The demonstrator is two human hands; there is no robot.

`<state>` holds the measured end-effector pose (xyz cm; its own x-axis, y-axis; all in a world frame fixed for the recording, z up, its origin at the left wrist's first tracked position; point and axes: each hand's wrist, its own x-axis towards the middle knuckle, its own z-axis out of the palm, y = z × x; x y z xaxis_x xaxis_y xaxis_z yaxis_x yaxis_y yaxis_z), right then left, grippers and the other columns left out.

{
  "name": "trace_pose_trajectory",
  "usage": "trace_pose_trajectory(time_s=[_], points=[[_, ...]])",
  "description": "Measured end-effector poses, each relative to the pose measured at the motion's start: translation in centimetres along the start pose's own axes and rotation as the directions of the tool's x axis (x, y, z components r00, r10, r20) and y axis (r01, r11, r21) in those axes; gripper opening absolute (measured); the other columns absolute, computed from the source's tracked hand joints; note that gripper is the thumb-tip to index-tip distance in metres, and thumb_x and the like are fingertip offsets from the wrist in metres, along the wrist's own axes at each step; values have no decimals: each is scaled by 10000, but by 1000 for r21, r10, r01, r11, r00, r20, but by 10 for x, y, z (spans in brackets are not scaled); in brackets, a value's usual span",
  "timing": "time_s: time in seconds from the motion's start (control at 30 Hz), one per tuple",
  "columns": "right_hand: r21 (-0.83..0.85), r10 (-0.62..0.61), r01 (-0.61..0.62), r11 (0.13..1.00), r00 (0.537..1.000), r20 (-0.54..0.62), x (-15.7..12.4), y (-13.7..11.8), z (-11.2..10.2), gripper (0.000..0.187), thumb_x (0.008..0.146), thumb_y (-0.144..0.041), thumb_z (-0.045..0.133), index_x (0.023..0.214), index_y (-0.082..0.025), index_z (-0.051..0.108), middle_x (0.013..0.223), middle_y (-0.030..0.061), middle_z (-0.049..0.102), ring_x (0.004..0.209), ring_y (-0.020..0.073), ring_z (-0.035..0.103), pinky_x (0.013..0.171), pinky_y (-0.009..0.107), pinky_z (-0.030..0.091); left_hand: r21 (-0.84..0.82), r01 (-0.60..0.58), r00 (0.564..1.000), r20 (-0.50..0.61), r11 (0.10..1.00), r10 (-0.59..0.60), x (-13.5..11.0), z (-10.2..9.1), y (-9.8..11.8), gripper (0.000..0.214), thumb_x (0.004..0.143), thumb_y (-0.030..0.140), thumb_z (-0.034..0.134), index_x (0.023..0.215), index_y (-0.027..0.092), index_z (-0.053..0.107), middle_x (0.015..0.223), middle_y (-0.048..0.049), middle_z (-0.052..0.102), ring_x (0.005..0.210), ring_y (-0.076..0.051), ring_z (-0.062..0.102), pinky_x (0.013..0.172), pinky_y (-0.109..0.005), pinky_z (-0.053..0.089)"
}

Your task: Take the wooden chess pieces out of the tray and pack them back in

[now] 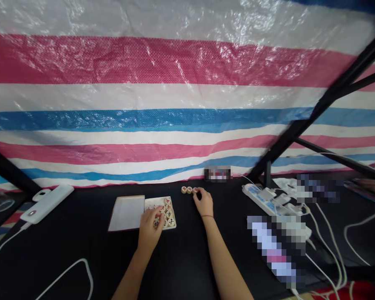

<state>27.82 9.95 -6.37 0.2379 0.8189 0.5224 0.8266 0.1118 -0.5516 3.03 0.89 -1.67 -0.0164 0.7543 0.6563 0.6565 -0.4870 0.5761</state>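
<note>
An open shallow box (174, 221) of round Chinese chess pieces (169, 214), marked in red and black, lies on the black table. Its lid (126, 213) is folded out to the left, pale inside. Over the box, my left hand (150, 227) has its fingers curled down among the pieces and hides part of them; whether it grips one is not visible. Behind and to the right, a short row of pieces stands side by side, with one piece (183, 190) at its left end. My right hand (204, 202) pinches the red-marked piece (195, 190) at the row's right end.
Right of my arm lie a white power strip (256, 196) with plugs, tangled white cables (328, 233) and a blurred-out device (271, 250). Another blurred device (218, 173) stands at the back. A long white device (48, 204) lies far left. Striped sheeting (162, 96) hangs behind.
</note>
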Motion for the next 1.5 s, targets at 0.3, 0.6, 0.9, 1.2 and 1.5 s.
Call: trace_pose_trajectory(time_s=[0.3, 0.6, 0.9, 1.2, 1.5], points=[[-6, 70, -70, 998, 997, 39, 0, -6, -2, 226, 806, -346, 501, 912, -188, 623, 859, 72, 685, 823, 239, 590, 749, 335, 445, -13, 36, 999, 18, 999, -36, 0, 0, 1, 190, 867, 282, 532, 999, 216, 651, 753, -23, 660, 730, -180, 631, 761, -339, 505], [33, 13, -9, 999, 993, -121, -4, -23, -12, 267, 833, -323, 475, 954, -145, 631, 950, 112, 679, 899, 249, 578, 829, 371, 439, 146, 53, 998, 30, 988, -58, 10, -4, -3, 230, 882, 307, 495, 997, 193, 659, 840, -56, 687, 810, -198, 629, 787, -343, 466], [309, -47, -31, 950, 969, 242, -48, -105, -1, 251, 896, -370, 478, 977, -194, 638, 818, 37, 695, 785, 178, 624, 770, 273, 466, 646, 120, 783, 406, 754, -472, 55, 6, 13, 381, 918, 358, 381, 920, 184, 720, 992, -129, 682, 1020, -323, 532, 825, -467, 347], [304, -52, -35, 952, 960, 274, -49, -108, -2, 231, 905, -338, 475, 882, -213, 668, 818, 23, 697, 785, 170, 614, 747, 250, 435, 619, 113, 816, 389, 777, -428, 56, 24, 18, 403, 926, 337, 351, 910, 165, 716, 940, -131, 687, 966, -304, 536, 811, -448, 316], [313, -50, -34, 949, 965, 257, -51, -107, 0, 226, 905, -313, 471, 874, -213, 671, 823, 27, 700, 796, 178, 622, 765, 266, 438, 587, 156, 800, 396, 794, -450, 62, 31, 23, 334, 923, 337, 387, 887, 161, 668, 897, -115, 706, 926, -276, 609, 792, -389, 337]])
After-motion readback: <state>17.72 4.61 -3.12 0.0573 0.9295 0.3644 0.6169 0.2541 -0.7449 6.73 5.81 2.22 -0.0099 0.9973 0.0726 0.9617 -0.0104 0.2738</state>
